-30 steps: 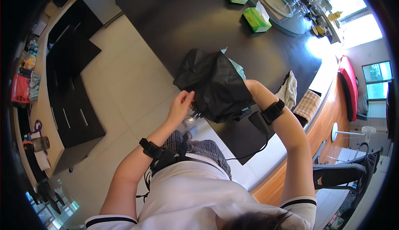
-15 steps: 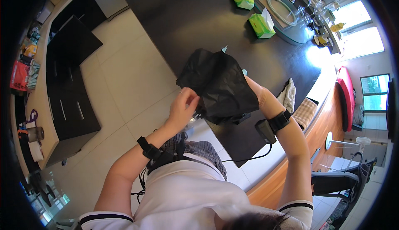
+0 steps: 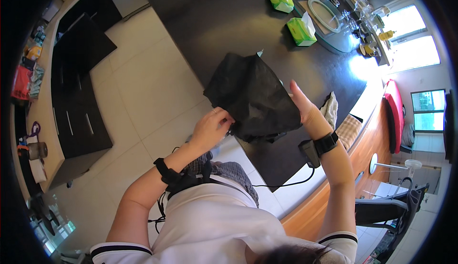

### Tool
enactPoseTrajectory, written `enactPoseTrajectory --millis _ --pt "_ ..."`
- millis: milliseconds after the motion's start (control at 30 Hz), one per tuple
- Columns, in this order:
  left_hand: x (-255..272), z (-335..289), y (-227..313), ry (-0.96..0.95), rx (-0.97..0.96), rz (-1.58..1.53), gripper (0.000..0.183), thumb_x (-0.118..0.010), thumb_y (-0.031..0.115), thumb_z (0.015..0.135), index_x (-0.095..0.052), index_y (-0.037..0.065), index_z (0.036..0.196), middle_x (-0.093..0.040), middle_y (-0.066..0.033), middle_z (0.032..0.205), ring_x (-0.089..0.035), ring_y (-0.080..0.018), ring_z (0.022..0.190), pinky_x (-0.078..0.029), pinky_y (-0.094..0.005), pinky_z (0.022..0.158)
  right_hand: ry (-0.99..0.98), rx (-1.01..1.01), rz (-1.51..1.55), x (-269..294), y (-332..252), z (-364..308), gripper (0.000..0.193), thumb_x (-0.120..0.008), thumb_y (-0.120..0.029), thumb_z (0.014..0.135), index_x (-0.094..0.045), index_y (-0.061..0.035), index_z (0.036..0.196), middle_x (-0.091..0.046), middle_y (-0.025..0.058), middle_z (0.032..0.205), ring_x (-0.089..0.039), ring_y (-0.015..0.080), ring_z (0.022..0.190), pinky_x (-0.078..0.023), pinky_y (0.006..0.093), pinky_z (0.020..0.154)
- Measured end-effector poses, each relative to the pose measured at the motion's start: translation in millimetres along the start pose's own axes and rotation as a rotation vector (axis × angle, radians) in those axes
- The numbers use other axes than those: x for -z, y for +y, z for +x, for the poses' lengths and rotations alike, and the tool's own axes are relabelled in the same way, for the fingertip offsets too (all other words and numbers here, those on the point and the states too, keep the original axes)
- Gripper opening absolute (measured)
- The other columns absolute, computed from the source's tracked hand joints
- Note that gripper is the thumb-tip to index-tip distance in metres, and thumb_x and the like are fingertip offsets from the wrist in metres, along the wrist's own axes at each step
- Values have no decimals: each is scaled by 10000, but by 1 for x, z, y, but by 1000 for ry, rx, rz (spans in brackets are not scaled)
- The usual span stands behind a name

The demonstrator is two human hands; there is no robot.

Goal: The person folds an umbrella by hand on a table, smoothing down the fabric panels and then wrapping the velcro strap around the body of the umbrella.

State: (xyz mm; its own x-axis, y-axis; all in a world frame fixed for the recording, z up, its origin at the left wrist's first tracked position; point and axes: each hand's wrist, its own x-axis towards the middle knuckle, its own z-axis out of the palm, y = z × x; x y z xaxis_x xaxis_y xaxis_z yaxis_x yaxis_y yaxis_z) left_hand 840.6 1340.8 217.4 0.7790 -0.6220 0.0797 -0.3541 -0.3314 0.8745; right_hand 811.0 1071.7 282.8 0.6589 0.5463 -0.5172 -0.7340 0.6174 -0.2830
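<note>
A crumpled black bag (image 3: 250, 94), thin and soft-looking, is at the near edge of the dark table, in front of my body. My left hand (image 3: 213, 129) pinches its near left edge with bent fingertips. At the bag's right side is my right hand (image 3: 303, 105), its thumb stretched up and apart. The other fingers of that hand are mostly hidden by the bag. Small pale bluish bits show at the bag's far edge. What the bag holds, if anything, cannot be seen.
On the dark table (image 3: 191, 25) stand two green tissue packs (image 3: 301, 31) (image 3: 280, 1) and a round glass tray (image 3: 341, 44). A pale cloth (image 3: 330, 109) lies at the right edge. Black drawers (image 3: 76, 116) line the left side. A cable (image 3: 286, 184) runs from my right wrist.
My right hand has drawn partly out from behind the bag, and its thumb now sticks up. The bag has turned slightly and spread wider. My left hand keeps its pinch.
</note>
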Motion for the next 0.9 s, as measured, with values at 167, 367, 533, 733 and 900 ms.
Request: enactPoseTrajectory --millis 167,367,533,733,900 --pt "3 -5 23 35 -31 -22 169 -669 140 725 -547 71 820 -564 -40 781 -558 -233 610 -450 -353 591 207 61 -552 -19 -7 -3 448 -606 -188 824 -495 66 1176 -586 136 1137 -598 216 980 -467 323 887" --pt "3 11 31 282 -307 133 362 -721 88 638 -488 109 915 -522 -26 873 -532 -225 763 -424 -353 703 275 51 -362 -29 -12 0 339 -579 -176 845 -563 71 1077 -638 127 1019 -637 197 866 -510 291 804" --pt "4 30 27 396 -479 389 405 -673 14 531 -507 107 887 -502 -33 850 -505 -249 774 -373 -382 767 306 34 -293 -39 -5 6 345 -576 -220 859 -572 56 1065 -644 119 1001 -643 183 829 -524 275 756" --pt "12 34 16 394 -653 517 240 -662 40 531 -538 108 725 -507 -4 770 -503 -207 738 -384 -376 751 519 148 -694 -42 -22 10 306 -586 -273 858 -616 1 991 -652 52 893 -623 122 723 -507 242 676" --pt "14 30 8 393 -688 570 201 -659 82 566 -562 142 731 -504 26 770 -502 -158 705 -412 -367 777 516 212 -1073 -27 -31 19 252 -610 -285 839 -642 -36 861 -631 1 805 -574 72 661 -461 206 633"
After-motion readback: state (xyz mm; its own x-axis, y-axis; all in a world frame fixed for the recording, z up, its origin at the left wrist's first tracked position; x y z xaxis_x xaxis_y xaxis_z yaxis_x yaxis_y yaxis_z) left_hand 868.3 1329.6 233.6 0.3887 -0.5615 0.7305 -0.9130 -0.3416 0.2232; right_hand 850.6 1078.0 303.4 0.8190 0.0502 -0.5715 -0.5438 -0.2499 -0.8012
